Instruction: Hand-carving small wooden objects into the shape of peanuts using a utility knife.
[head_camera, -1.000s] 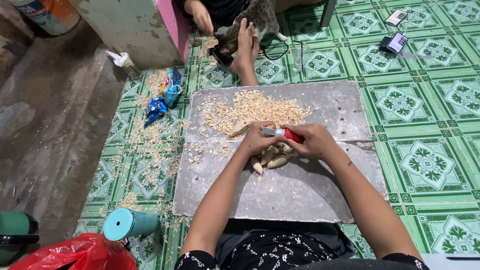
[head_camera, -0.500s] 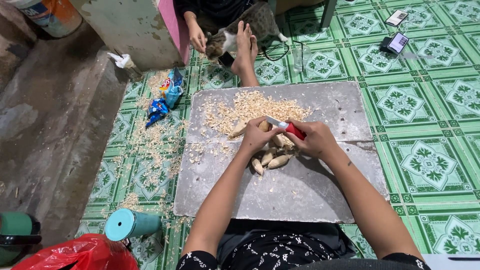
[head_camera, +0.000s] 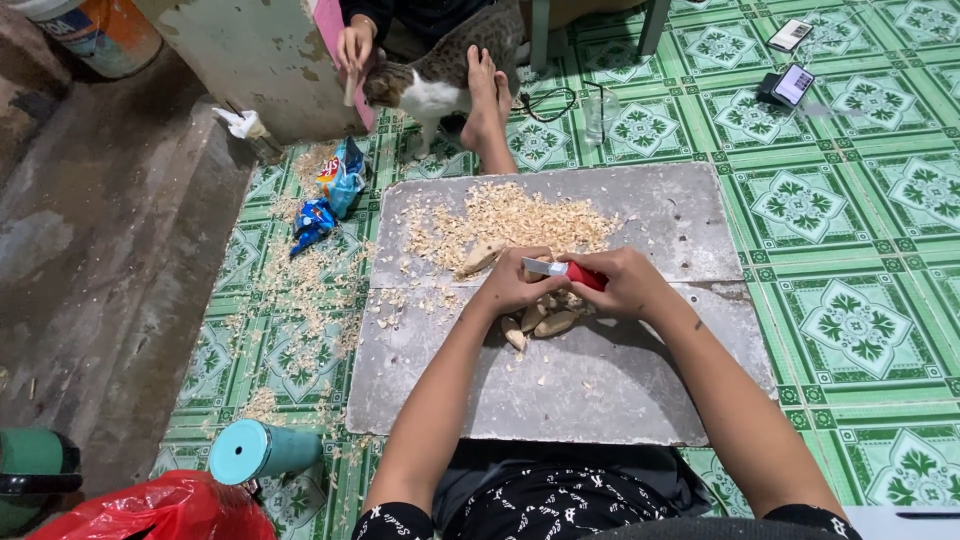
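You held a small pale piece (head_camera: 527, 283) in your left hand (head_camera: 515, 285), with the fingers curled tight around it, just above the grey slab (head_camera: 600, 390) and over a little heap of pale pieces (head_camera: 545, 318). Your right hand (head_camera: 625, 285) was clenched on the red handle of a knife (head_camera: 565, 270), and its blade pointed left, toward the piece. I could not tell if the edge already touched it, because your fingers hid that spot.

For this cut I think it was wise to keep the left thumb behind the blade and to push with short, shallow strokes away from the body, so that the shavings fall forward. A pile of shavings (head_camera: 510, 220) lay on the far half of the slab, and more were scattered on the green tiled floor (head_camera: 860, 240) at the left. Beyond the slab stood a cat (head_camera: 440, 85), beside another person's hand (head_camera: 355, 45) and bare foot (head_camera: 485, 100). Near you lay a teal cylinder (head_camera: 262, 450) and a red plastic bag (head_camera: 150, 510).
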